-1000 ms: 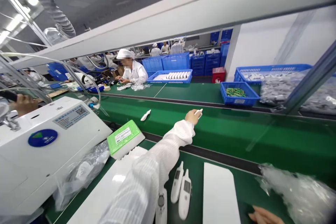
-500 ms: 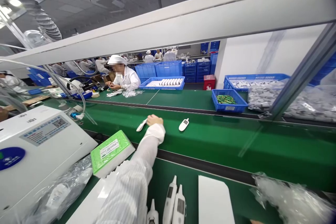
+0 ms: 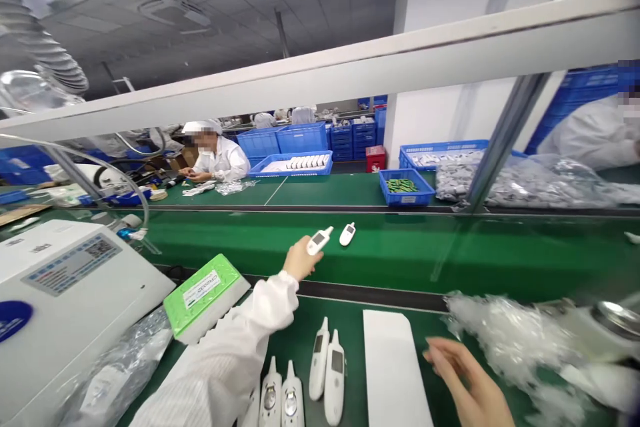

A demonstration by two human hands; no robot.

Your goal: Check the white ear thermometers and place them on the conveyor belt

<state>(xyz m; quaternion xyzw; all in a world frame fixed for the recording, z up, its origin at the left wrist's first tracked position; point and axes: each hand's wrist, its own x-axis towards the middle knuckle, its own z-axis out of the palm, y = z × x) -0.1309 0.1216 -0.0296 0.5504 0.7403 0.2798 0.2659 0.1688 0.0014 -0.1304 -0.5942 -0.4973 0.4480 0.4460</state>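
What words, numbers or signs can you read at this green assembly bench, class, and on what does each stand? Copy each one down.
"CR2032" (probably): on the white rectangular label atop the bright green rectangular box; its smaller print is too small to read.
Too blurred to read: the blue-grey display panel on the white boxy machine.
Too small to read: the small white tag on the blue plastic crate.

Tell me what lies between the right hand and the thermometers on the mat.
A white card lies between the right hand and the thermometers, in the head view.
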